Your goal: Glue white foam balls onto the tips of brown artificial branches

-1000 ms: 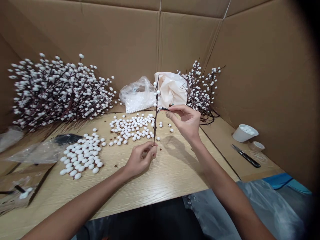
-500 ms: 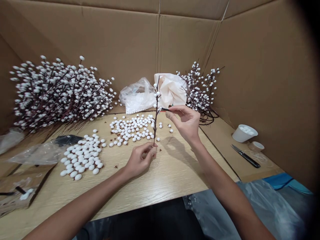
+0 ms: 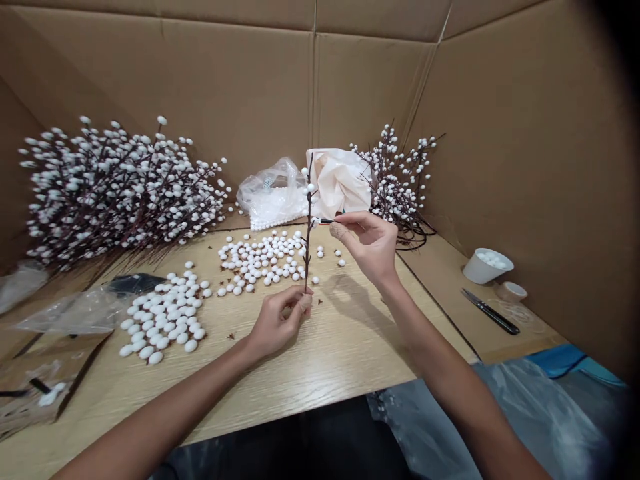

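My left hand (image 3: 278, 321) pinches the lower end of a thin dark brown artificial twig (image 3: 307, 250), which stands upright above the table. Several white berries (image 3: 311, 188) sit near its top, while bare side stubs show lower down. In my right hand (image 3: 371, 245), thumb and fingertips are closed on a short black stick (image 3: 327, 221). White paste coats the stick's tip, which meets the twig's right side about midway up. Loose white berries with brown bases lie behind and left of my left hand, in a far group (image 3: 270, 257) and a nearer group (image 3: 167, 313).
Finished berry branches are heaped at the back left (image 3: 125, 187) and back right (image 3: 397, 177). Between them lies a clear bag of white balls (image 3: 275, 200). A white cup (image 3: 487, 265) and black-handled scissors (image 3: 493, 313) are on the right. Cardboard walls surround the table.
The stick's pasted tip has come closer against the twig's side. Both hands hold nearly the same positions, and the whole view has shifted slightly.
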### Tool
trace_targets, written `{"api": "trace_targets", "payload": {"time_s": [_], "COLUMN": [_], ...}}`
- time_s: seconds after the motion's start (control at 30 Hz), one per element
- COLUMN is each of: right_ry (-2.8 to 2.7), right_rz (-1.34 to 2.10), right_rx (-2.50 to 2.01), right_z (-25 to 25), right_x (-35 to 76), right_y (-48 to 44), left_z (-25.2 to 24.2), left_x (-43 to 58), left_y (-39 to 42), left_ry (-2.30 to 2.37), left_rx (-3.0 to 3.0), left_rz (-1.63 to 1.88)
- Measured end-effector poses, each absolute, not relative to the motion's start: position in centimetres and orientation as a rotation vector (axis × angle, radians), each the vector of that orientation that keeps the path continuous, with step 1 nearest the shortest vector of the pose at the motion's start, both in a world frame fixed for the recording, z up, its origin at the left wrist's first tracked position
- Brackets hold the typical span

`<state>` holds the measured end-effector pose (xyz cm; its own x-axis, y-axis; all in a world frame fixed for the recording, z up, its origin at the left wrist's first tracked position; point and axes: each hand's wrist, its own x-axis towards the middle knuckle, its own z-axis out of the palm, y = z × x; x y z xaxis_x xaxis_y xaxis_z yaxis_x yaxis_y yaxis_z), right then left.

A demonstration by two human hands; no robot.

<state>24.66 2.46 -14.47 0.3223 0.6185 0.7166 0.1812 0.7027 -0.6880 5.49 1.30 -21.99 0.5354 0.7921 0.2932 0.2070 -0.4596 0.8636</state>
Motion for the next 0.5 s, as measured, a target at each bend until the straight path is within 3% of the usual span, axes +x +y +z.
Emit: {"api": "trace_targets", "payload": {"time_s": [0.5], "right_ry": [-1.192], "right_rz": [0.358], "right_rx": [-0.778], "right_z": [-14.0], "right_x": [25.6], "right_y": [2.5], "left_z": [-22.0], "left_x": [5.6], "left_y": [1.3], "left_ry": [0.804], "left_rx": [1.941], "left_rz": [0.874]}}
